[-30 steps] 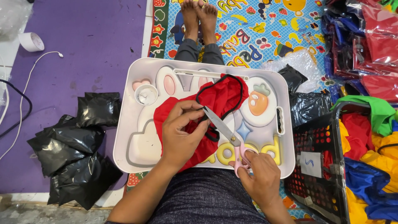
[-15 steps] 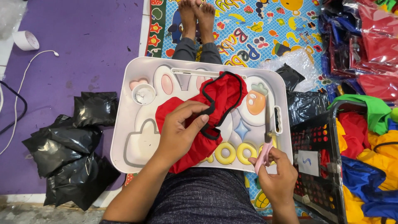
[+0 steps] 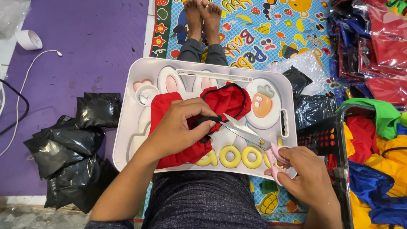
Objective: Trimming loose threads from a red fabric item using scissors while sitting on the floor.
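Note:
A red cloth piece with black trim [image 3: 224, 101] lies on a white lap tray [image 3: 123, 140] that has rabbit and carrot pictures. My left hand [image 3: 178, 127] presses on the cloth and pinches its black trim near the middle. My right hand [image 3: 307, 176] holds pink-handled scissors [image 3: 248, 133] at the tray's lower right. Their blades are slightly apart and point up-left at the trim beside my left fingers.
Black plastic bags [image 3: 68, 144] are piled on the purple mat at left, with a tape roll [image 3: 29, 39] and a white cable [image 3: 25, 85] beyond. A black crate [image 3: 339, 140] of coloured cloth stands at right. Packed garments [image 3: 373, 42] lie at top right.
My right hand has brought the scissors back from the tray's lower right edge to the trim, blades now pointing at my left fingers. My left hand has stayed on the cloth.

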